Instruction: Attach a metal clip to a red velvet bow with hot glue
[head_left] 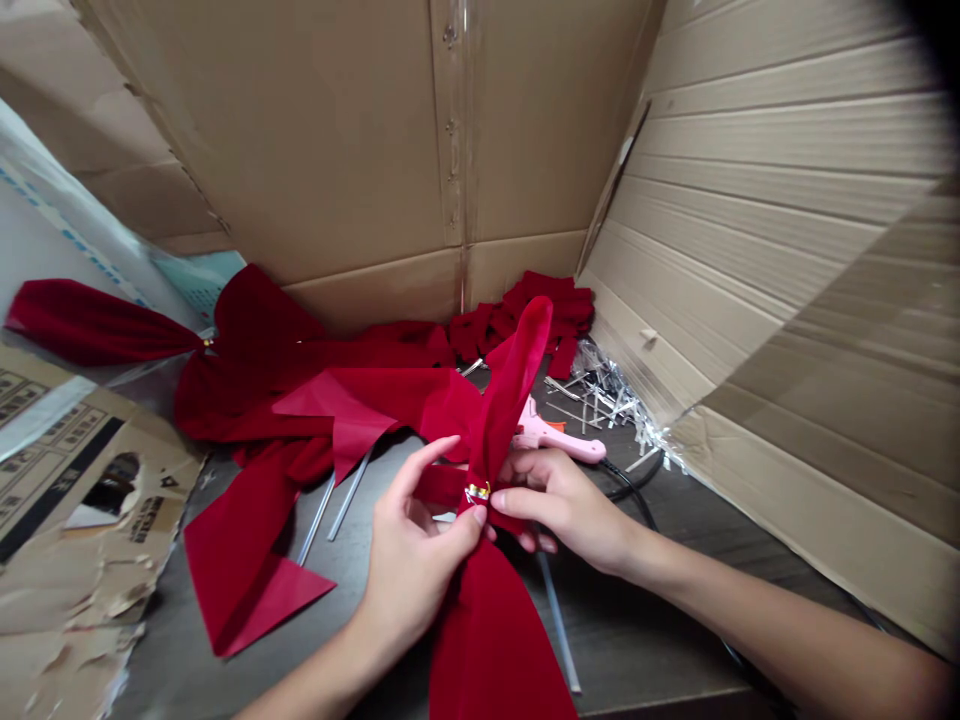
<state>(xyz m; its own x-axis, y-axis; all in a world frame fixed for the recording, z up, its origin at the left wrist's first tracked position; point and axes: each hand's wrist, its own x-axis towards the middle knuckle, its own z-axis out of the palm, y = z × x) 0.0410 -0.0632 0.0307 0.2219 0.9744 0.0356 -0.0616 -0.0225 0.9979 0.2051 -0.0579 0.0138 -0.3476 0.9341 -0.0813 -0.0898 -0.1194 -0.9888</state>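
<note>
Both hands grip a red velvet ribbon bow (510, 400) at its gathered middle, where a gold and silver twist tie (478, 492) crosses the fabric. My left hand (420, 530) pinches the ribbon just below the tie with its thumb, the index finger raised and curved. From the right, my right hand (559, 505) closes on the gathered part, thumb beside the tie; some fingertips are hidden behind the fabric. One loop stands up, and a wide tail (495, 640) hangs toward me. Behind the bow lies a pink glue gun (566, 440), partly covered.
Finished-looking red bows (255, 350) and ribbon pieces pile up at the back left. Silvery twist ties (607, 395) lie scattered at the back right. Glue sticks (559, 625) rest on the dark table (652, 640). Cardboard walls (337, 130) enclose the back and right; a black cable (637, 500) runs rightward.
</note>
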